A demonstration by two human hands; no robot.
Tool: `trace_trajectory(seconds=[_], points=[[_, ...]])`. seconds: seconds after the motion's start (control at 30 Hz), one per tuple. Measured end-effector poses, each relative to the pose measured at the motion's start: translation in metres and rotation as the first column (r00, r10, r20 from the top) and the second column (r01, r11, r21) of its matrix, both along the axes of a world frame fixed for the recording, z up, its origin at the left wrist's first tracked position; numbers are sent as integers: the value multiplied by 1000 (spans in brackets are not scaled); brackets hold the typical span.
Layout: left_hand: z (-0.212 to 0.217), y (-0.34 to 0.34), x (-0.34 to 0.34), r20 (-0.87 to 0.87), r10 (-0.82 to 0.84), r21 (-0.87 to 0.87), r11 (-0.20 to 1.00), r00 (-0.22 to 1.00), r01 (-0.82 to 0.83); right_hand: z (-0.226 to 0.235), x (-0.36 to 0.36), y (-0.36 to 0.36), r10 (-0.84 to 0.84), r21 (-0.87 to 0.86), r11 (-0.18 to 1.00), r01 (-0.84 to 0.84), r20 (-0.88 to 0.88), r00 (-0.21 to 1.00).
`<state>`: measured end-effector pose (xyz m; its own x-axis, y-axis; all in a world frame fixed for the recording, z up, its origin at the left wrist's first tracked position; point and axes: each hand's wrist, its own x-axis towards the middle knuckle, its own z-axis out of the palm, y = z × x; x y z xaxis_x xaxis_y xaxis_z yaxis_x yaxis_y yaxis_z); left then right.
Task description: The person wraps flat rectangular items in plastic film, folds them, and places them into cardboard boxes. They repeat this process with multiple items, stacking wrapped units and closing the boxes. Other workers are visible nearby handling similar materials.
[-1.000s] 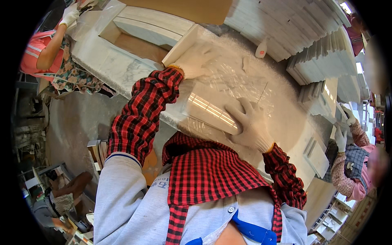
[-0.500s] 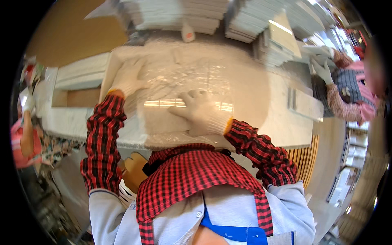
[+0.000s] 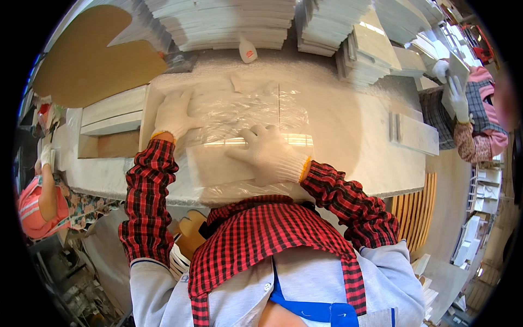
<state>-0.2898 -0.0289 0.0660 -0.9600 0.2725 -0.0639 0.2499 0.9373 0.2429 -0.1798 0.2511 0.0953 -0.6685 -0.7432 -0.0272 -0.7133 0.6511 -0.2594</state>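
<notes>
A sheet of clear, wrinkled plastic film lies on the table, over what looks like a pale flat panel. My right hand, in a white knit glove with a yellow cuff, rests flat on the film's near part, fingers spread. My left hand, gloved the same way, presses flat by the film's left edge with its thumb stretched out. Beside it on the left is an open carton with pale panels inside. Neither hand grips anything.
Tall stacks of pale panels line the table's far side, with a white bottle before them. A brown board stands at far left. Small panels lie at right. Co-workers stand at left and right.
My hands stay nearly in place on the film while the whole view shifts slightly. The co-worker on the right has brought a panel upright between both hands.
</notes>
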Motion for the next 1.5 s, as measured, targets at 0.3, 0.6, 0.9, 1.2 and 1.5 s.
trace_trajectory(seconds=[0.3,0.6,0.9,1.2,1.5], points=[[3,6,-8,158,95,63,992,983,-106,6,1,0,-4,34,999,3,26,1000],[-16,-7,0,233,96,465,863,968,-197,14,-5,-2,1,76,997,-4,34,999],[-26,-9,20,61,255,561,791,965,-244,10,-4,-2,-13,22,1000,12,26,1000],[-28,-4,15,101,321,549,771,942,-322,6,6,-3,-23,16,1000,23,38,999],[-15,-5,22,137,306,669,673,942,-315,3,3,1,-14,1,1000,14,29,999]])
